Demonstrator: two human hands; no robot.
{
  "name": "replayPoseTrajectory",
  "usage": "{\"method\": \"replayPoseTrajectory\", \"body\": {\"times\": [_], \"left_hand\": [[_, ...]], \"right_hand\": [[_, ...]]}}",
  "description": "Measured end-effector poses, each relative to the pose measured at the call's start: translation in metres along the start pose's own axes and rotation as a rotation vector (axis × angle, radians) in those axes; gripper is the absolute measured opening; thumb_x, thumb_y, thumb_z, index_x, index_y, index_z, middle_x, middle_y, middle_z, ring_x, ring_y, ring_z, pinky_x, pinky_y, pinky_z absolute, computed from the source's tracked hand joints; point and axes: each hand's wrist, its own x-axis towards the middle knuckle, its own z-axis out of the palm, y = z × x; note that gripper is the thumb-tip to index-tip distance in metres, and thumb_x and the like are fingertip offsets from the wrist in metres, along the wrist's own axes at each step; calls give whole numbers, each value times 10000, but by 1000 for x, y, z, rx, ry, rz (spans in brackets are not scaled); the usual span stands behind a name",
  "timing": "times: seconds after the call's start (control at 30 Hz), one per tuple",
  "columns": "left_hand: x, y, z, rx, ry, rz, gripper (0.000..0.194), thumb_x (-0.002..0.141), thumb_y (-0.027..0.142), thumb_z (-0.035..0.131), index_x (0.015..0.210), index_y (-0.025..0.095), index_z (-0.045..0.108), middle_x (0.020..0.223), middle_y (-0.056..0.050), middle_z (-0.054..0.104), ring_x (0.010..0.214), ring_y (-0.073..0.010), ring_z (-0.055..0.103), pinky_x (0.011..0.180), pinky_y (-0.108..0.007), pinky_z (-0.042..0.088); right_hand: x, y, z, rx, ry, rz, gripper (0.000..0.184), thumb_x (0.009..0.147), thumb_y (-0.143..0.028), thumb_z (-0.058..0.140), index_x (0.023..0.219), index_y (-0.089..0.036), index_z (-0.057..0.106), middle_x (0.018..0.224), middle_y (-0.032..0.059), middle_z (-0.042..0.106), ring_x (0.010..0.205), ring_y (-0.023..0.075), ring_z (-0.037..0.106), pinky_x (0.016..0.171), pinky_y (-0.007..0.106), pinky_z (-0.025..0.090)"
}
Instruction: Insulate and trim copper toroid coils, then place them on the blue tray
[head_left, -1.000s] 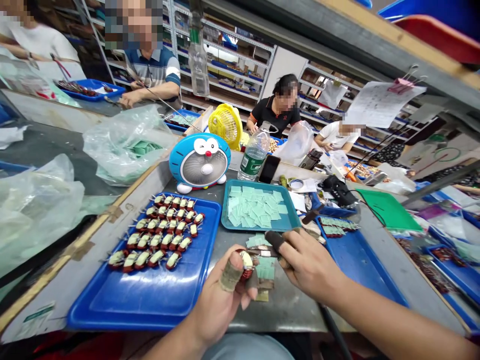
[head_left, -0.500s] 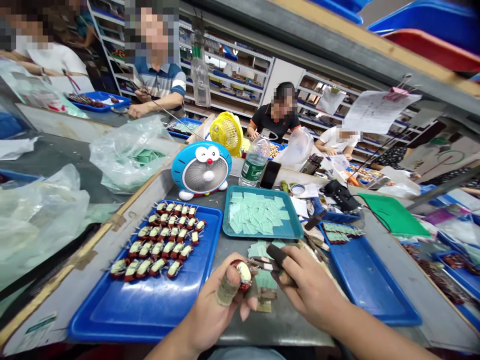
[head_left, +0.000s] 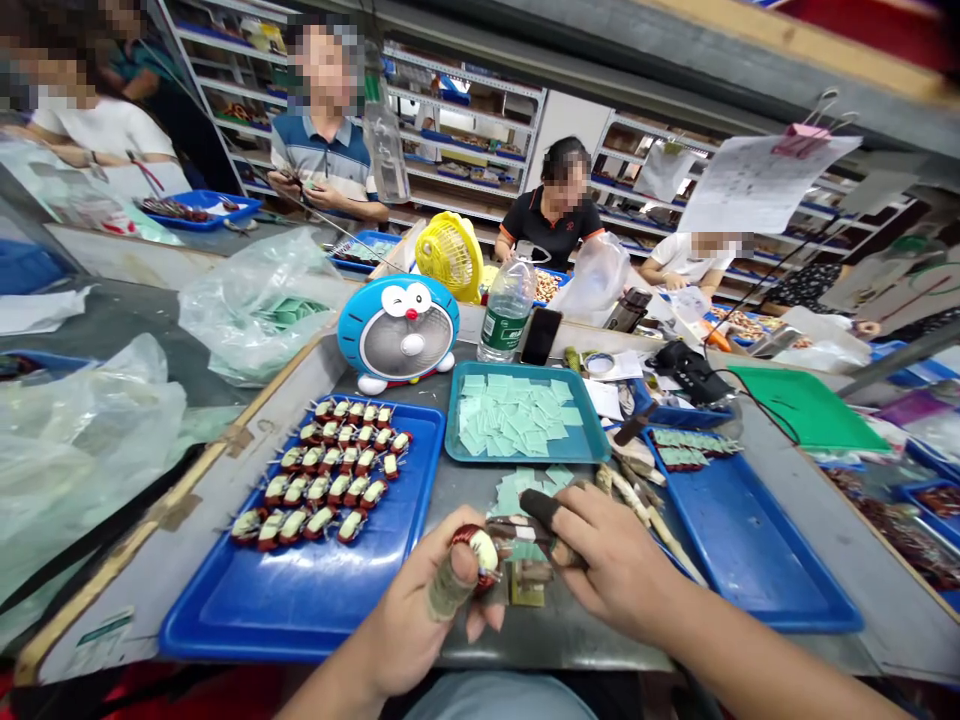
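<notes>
Between the thumb and fingers of my left hand (head_left: 409, 610) is a small coil (head_left: 484, 550), wound in reddish-brown wire with a cream pad on its face. Its thumb wears a worn finger cover. My right hand (head_left: 611, 560), with a dark cover on one finger, is closed around a narrow dark tool (head_left: 514, 532), whose tip reaches the coil's right side; its exact kind is blurred. Beneath the hands lie loose pale green sheets (head_left: 506, 492) and a yellowish block (head_left: 527, 590). Similar coils (head_left: 319, 490) stand in rows in the blue tray (head_left: 277, 615) to the left.
A teal tray (head_left: 454, 445) of pale green squares stands ahead. Behind it are a blue cartoon fan (head_left: 397, 335), a water bottle (head_left: 504, 325) and a phone (head_left: 541, 336). Another blue tray (head_left: 765, 545) with several parts is at right. Co-workers sit across the bench.
The view has shifted slightly. My right hand and the tool have turned a little at the coil, which stays in my left hand. A co-worker opposite has raised their hands.
</notes>
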Motion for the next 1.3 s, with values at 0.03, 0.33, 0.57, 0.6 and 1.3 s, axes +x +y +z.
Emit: {"method": "replayPoseTrajectory", "body": {"times": [0.03, 0.33, 0.57, 0.6, 1.3], "left_hand": [[1, 0, 0, -8, 10, 17, 554, 869, 713, 590, 933, 163, 582, 686, -28, 629, 558, -91, 502, 505, -183, 361], [5, -1, -2, 168, 65, 135, 374, 944, 519, 661, 1141, 224, 544, 1042, -53, 721, 873, -160, 666, 843, -288, 506], [3, 1, -11, 622, 49, 145, 382, 992, 533, 573, 1238, 243, 532, 1056, -53, 707, 946, -211, 680, 836, -303, 508], [3, 2, -12, 679, 54, 162, 385, 999, 536, 554, 1255, 248, 531, 1057, -51, 705, 935, -208, 680, 828, -299, 505], [10, 0, -1, 997, 168, 503, 287, 1013, 397, 578, 1270, 281, 527, 1042, -14, 733, 847, -164, 723, 761, -236, 556]], "right_hand": [[0, 1, -2, 30, -21, 12, 109, 896, -110, 503, 934, -193, 562, 963, 77, 571, 845, 234, 477, 717, 371, 402], [-29, -5, 10, 297, -47, 335, 31, 1013, -208, 510, 1020, -226, 485, 1034, 56, 527, 978, 223, 529, 822, 362, 461], [-26, -13, 6, 283, -75, 278, 40, 1011, -197, 521, 1010, -232, 502, 1048, 43, 540, 971, 219, 518, 831, 367, 446], [-26, -12, 5, 263, -76, 263, 49, 1004, -185, 526, 1009, -230, 508, 1047, 46, 545, 965, 221, 517, 823, 370, 443], [-39, -25, 9, 110, 68, 238, 86, 955, -175, 548, 924, -232, 492, 927, 35, 578, 817, 193, 590, 696, 304, 504]]}}
